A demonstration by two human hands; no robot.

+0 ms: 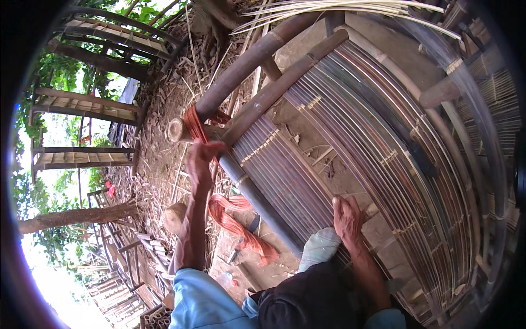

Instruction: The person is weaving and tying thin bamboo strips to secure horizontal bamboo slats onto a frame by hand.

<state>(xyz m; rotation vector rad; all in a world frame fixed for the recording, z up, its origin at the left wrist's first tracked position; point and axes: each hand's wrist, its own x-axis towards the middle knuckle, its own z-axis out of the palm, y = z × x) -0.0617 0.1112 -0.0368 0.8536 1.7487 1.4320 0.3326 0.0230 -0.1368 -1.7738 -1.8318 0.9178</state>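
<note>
**A:** Head view, the only one here. Looks to me like the lashing step on a bamboo slat panel point(350, 137). The left hand point(201, 159) is up at the corner where the thick bamboo poles point(257, 55) meet, fingers closed around an orange cord point(193, 125) that's wrapped round the pole end.

**B:** Yeah, and the loose tail of the cord hangs down and piles up on the dirt ground point(159, 159) just below that forearm. What's the right hand doing?

**A:** The right hand point(347, 218) lies flat on the slats near the lower edge of the panel, fingers spread and pressing, not gripping anything. Seems to be steadying the frame.

**B:** So the cord is at the left hand, well apart from the right one.

**A:** Right. My guess is the next move calls for pulling the wrap tight around the pole joint while the panel stays pinned. Can't tell whether there's a knot yet, the hand hides it.

**B:** More finished racks point(87, 104) stand off to the left under the trees.
</note>
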